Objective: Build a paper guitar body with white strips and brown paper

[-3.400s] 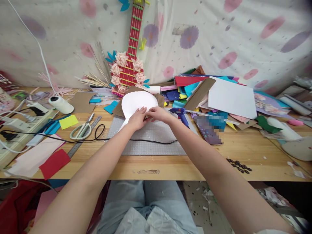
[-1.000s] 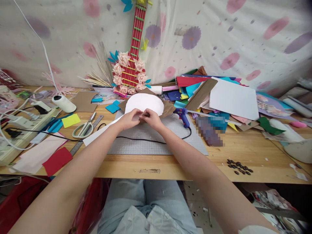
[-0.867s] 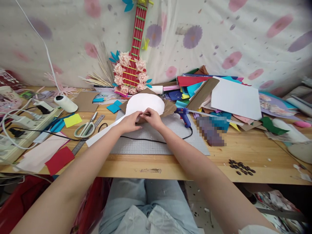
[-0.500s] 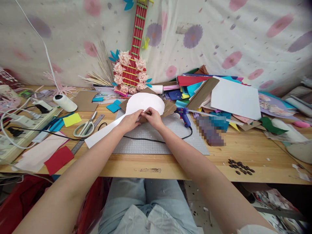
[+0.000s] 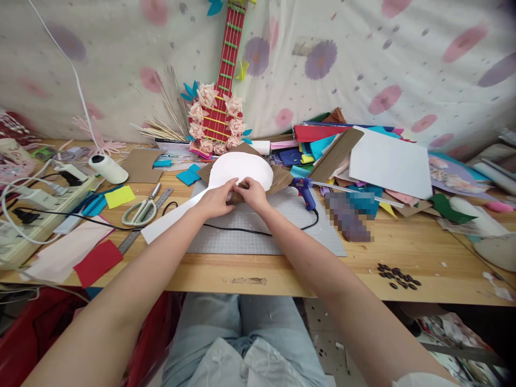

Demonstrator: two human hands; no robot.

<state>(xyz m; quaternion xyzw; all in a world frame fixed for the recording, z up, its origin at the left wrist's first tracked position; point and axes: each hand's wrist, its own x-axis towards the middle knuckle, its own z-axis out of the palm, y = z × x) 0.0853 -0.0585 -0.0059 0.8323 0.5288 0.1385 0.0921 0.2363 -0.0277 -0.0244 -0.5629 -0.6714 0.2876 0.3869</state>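
A white guitar-shaped cutout [image 5: 242,167] lies over brown paper [image 5: 282,179], whose edges stick out around its rounded body. My left hand [image 5: 221,198] is closed at the near edge of that body, thumb and fingers pinching the brown paper there. Right beside it my right hand [image 5: 252,194] is closed too, its fingertips bent down on the same edge. The fingertips almost meet, and the fold between them is partly hidden. Under everything is a grey cutting mat [image 5: 266,244]. A blue glue gun [image 5: 305,193] rests just right of the brown paper.
Scissors [image 5: 140,211] and a metal ruler [image 5: 128,243] lie to the left, near a power strip [image 5: 48,215]. A red paper guitar with pink flowers [image 5: 217,121] stands behind. Coloured sheets and a white board [image 5: 389,164] are piled right; small black pieces [image 5: 399,277] lie near the front edge.
My left fingers have shifted slightly, with the thumb a little further apart from the palm. Both hands stay at the same edge of the cutout.
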